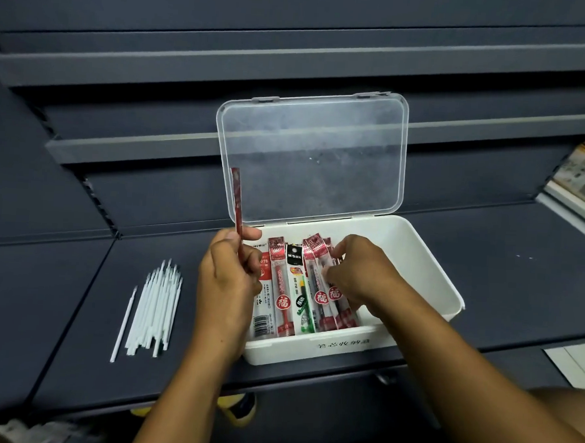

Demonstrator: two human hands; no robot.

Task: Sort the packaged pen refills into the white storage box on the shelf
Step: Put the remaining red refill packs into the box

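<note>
Here, left hand (228,279) grips upright refill (236,198); right hand (359,272) pinches refills (282,288) inside box (428,262).

The black-topped packet (295,257) reads "M&G", the red packets (283,302) carry "福", and the white box (342,345) front shows blurred characters.

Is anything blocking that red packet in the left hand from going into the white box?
Nothing visible. The clear plastic lid stands open, and the left hand holds the slim red refill packet at the white plastic box's left edge.
</note>
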